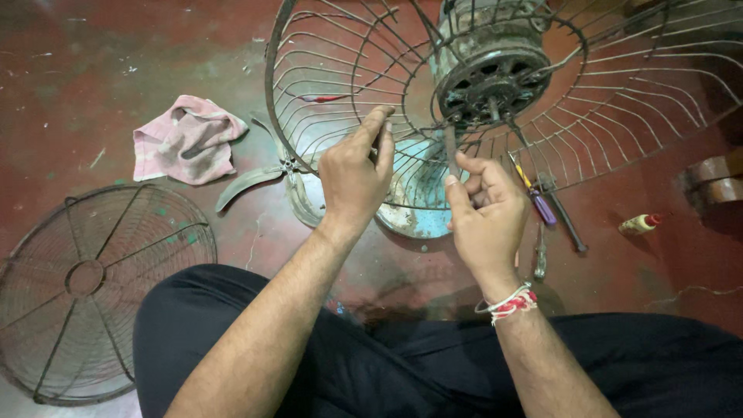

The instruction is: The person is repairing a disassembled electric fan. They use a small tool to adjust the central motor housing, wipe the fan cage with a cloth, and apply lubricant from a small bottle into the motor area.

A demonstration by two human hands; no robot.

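Note:
A fan's rear wire guard (340, 70) stands in front of me with the grimy motor (487, 73) at its middle. My left hand (354, 174) pinches one of the guard's wires near the lower rim. My right hand (486, 213) grips a thin dark tool (451, 151) that points up at the underside of the motor; a red and white thread band circles that wrist. Behind the guard lies the pale blue fan base (414, 209).
On the red floor lie the loose front guard (93, 286) at left, a pink rag (186, 139), grey fan blades (248, 182), a purple-handled screwdriver (538, 201), dark tools (569, 224) and a small yellow bottle (638, 224). My black-trousered legs fill the bottom.

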